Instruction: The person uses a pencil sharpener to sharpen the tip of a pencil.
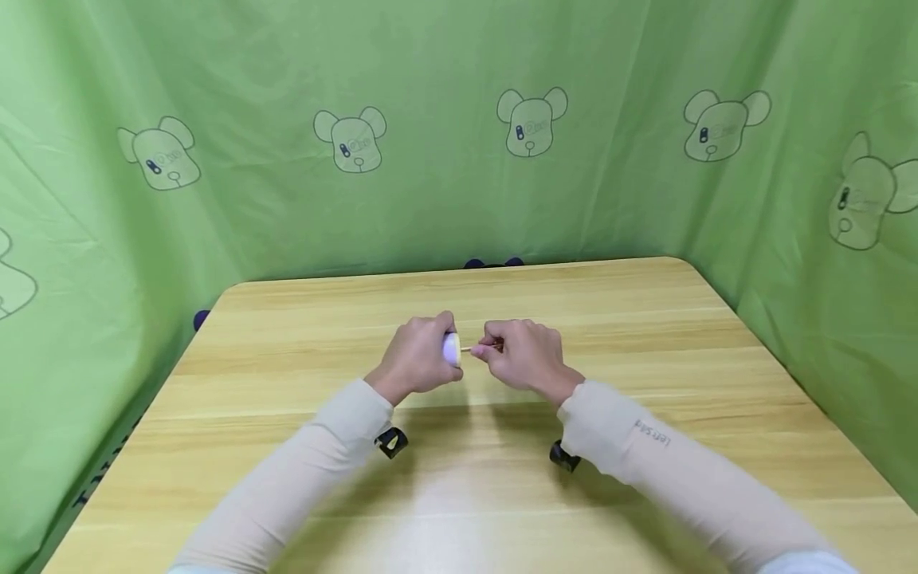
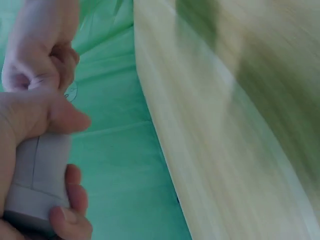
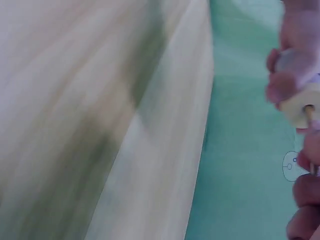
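Note:
My left hand (image 1: 414, 357) grips a small pale pencil sharpener (image 1: 451, 349), fingers and thumb wrapped around its sides. In the left wrist view the sharpener's light grey body (image 2: 40, 167) shows a seam and a dark end. Its cream face (image 3: 294, 110), in the right wrist view, has a round hole. A thin, light-brown pencil (image 1: 466, 349) reaches from that hole to my right hand (image 1: 529, 355), which pinches it between thumb and curled fingers. Most of the pencil is hidden by the right hand. Both hands are above the table, facing each other.
The wood-grain table (image 1: 445, 510) lies beneath both arms. Green curtains (image 1: 445, 207) with bear-head prints close in the back and both sides. A black wrist camera (image 1: 391, 442) hangs under the left forearm and another black camera (image 1: 564, 456) under the right.

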`<action>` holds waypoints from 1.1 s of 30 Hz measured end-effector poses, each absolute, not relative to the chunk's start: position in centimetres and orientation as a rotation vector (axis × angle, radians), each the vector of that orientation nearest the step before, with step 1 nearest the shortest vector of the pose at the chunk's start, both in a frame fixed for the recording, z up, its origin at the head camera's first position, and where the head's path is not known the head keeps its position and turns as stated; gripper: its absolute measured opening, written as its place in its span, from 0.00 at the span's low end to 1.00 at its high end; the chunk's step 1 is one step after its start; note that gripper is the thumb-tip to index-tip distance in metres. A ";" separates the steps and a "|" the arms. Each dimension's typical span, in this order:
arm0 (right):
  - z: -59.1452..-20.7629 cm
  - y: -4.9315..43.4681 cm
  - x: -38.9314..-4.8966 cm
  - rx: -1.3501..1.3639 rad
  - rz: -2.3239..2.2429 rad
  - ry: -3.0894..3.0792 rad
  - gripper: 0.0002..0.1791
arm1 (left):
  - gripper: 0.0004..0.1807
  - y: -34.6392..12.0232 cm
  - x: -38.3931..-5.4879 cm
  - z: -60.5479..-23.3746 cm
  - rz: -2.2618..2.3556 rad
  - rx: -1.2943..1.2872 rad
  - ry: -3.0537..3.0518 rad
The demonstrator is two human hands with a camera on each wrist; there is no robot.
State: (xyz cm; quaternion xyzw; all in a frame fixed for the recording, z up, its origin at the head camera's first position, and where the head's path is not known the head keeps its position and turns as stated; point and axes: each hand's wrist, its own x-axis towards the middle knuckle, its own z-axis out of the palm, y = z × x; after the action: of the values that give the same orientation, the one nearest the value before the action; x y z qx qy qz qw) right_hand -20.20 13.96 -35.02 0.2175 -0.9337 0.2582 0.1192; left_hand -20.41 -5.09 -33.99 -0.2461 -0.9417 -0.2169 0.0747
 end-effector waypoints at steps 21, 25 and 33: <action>-35.9 14.3 -20.7 0.823 0.490 -2.199 0.10 | 0.24 -5.9 -21.3 -33.0 -0.875 -0.709 -2.853; -37.2 14.3 -21.1 0.839 0.414 -1.916 0.13 | 0.24 -6.0 -21.4 -32.5 -0.998 -0.709 -2.890; -38.3 14.2 -21.7 0.843 0.414 -1.795 0.18 | 0.22 -5.9 -21.3 -32.2 -1.013 -0.739 -2.923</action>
State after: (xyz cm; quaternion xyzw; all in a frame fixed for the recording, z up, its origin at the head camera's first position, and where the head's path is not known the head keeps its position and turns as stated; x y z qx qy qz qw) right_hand -21.69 14.18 -38.33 0.3532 -0.7516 0.1733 0.5294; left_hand -21.31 -5.93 -32.19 -0.2322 -0.9189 -0.3184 -0.0192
